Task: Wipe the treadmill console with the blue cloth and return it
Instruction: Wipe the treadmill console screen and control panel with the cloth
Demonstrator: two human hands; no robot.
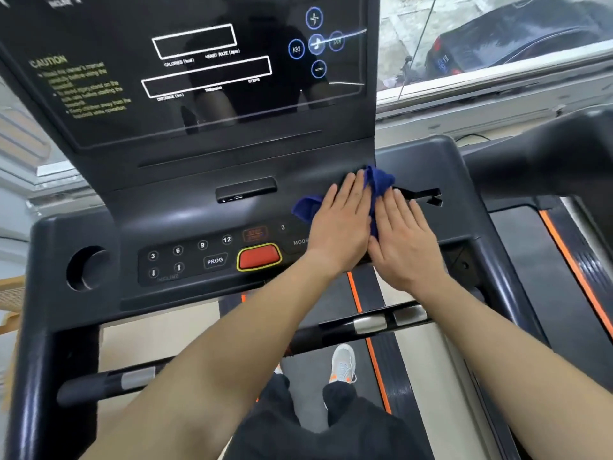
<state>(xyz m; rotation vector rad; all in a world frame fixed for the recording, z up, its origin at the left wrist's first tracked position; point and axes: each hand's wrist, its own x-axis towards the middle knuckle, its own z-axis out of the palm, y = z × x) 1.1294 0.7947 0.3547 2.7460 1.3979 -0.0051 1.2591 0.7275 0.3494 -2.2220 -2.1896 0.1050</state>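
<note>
The blue cloth (379,182) lies bunched on the right part of the dark treadmill console (185,224), just below the screen panel. My left hand (338,227) rests flat on the cloth with fingers stretched out. Beside it, my right hand (406,242) also presses flat, its thumb side on the cloth. Blue folds stick out beyond my fingertips and to the left of my left hand. Most of the cloth is hidden under my palms.
A red stop button (259,257) and a keypad (185,260) sit left of my hands. A round cup holder (87,268) is at the console's left end. The black display (199,68) rises behind. Handlebars (371,322) cross below my forearms. A window with a parked car (517,38) is at the right.
</note>
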